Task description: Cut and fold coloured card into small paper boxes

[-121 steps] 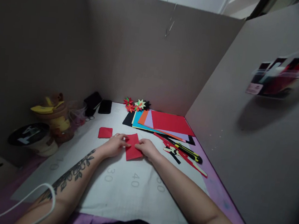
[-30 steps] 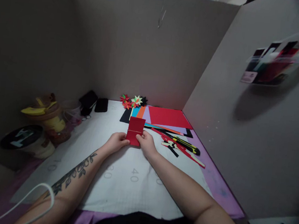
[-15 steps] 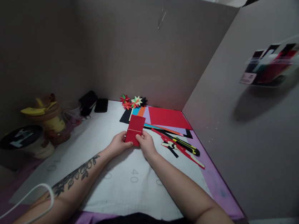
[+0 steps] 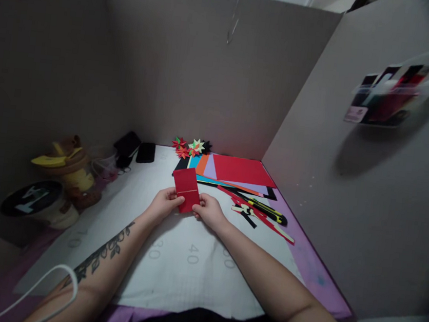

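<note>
Both my hands hold up a folded red paper piece (image 4: 186, 189) above the white cutting mat (image 4: 172, 259). My left hand (image 4: 163, 205) pinches its lower left edge. My right hand (image 4: 207, 211) pinches its lower right corner. The paper stands tilted, its top leaning left, with a crease line across its middle. Both hands hover just over the mat's centre.
A stack of coloured paper sheets (image 4: 236, 174) lies at the back right, with folded paper stars (image 4: 191, 147) behind it. A yellow-black utility knife (image 4: 266, 211) and paper strips (image 4: 258, 218) lie to the right. Black cases (image 4: 134, 148), jars and a tape roll (image 4: 36, 197) stand at left. Cardboard walls enclose the desk.
Four seconds ago the red paper lay flat on the mat under my fingers. It has since been lifted, and in the last half second it has tilted left.
</note>
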